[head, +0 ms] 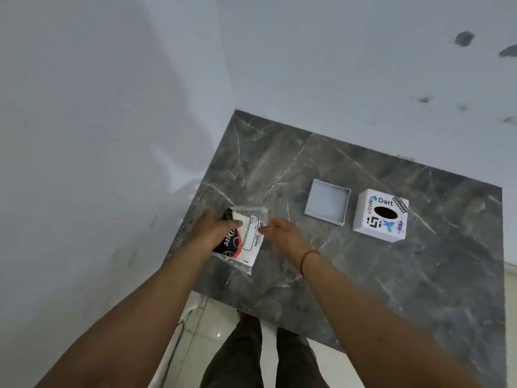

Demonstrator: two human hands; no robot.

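- tissue pack (249, 238): one, in a clear plastic wrapper, white with a black and red print and a white label; lies flat on the counter (363, 289) near its left edge, well apart from the other items
- my left hand (211, 234): on the left half of the pack, holding it; thumb laid across the top, fingers (208, 215) curled over its far-left edge
- my right hand (283, 237): at the right edge of the pack, fingertips against the clear wrapper; blurred, so i cannot tell whether the fingers pinch the plastic or only touch it
- thread (307, 257): one, reddish, round my right wrist
- counter: grey marble with pale veins, set into a corner of the white wall (112, 107)
- lid (327, 201): one, white, square and shallow, hollow side up; on the counter to the right of the pack
- box (380, 215): one, white cube with a dark oval slot on top and stickers round it; just beside the lid, on its right, not touching it
- floor (201, 331): pale tiles, seen below the near edge of the counter
- my legs (246, 357): in dark trousers, standing on the floor
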